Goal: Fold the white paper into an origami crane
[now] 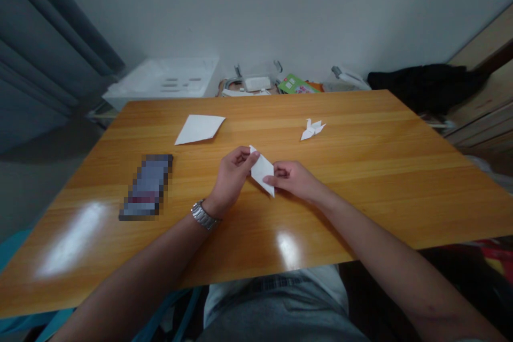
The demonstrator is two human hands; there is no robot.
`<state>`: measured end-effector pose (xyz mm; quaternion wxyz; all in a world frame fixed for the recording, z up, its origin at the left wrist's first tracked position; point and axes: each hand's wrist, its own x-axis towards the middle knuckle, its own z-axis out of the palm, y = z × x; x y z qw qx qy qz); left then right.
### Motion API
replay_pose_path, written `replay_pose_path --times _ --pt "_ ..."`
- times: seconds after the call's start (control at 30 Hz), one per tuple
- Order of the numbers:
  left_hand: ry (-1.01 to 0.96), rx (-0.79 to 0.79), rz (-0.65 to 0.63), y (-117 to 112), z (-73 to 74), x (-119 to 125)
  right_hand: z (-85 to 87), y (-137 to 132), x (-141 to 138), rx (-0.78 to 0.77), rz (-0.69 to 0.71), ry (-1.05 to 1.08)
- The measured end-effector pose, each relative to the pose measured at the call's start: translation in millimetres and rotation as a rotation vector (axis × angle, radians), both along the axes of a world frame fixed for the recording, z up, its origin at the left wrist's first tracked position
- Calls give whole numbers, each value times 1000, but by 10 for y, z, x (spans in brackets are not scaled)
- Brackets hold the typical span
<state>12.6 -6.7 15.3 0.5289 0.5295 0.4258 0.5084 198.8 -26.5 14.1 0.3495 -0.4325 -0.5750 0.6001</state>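
A small folded white paper (262,171), kite-shaped, is held just above the wooden table (360,181) near its middle. My left hand (232,176), with a metal watch on the wrist, pinches the paper's upper left edge. My right hand (294,179) pinches its lower right edge. Both hands are closed on the paper.
A finished white paper crane (312,129) sits at the far right of the table. A flat folded white sheet (199,129) lies at the far left. A blurred dark flat object (147,187) lies to my left. Boxes, clutter and a dark cloth (425,83) lie behind the table.
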Motion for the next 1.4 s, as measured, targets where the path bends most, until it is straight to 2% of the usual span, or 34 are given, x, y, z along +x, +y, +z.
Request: replay_pose_path --times 0.2,0.43,0.53,0.7,0.83,1.0,1.2,1.3,1.4 --pt "-41 -66 25 6 -8 -9 2 18 35 0 -36 -13" --pt "20 -115 -184 -28 37 10 -39 56 73 48 -116 -27" --pt "53 -80 -127 -24 28 27 -17 33 53 2 -95 13" --pt "39 -56 -77 14 -20 11 23 -14 3 -208 -20 138" --pt "49 -60 -87 36 -49 -7 24 -18 7 -213 -31 148" --pt "43 -79 -75 54 -74 -18 5 -29 11 -270 81 127" --pt "71 -57 -72 73 -87 -26 -6 -43 17 -301 111 117" --pt "87 -56 -85 88 -92 -31 -2 -13 60 -266 89 75" --pt "138 -56 -117 80 -74 -35 -1 47 116 -96 -64 82"
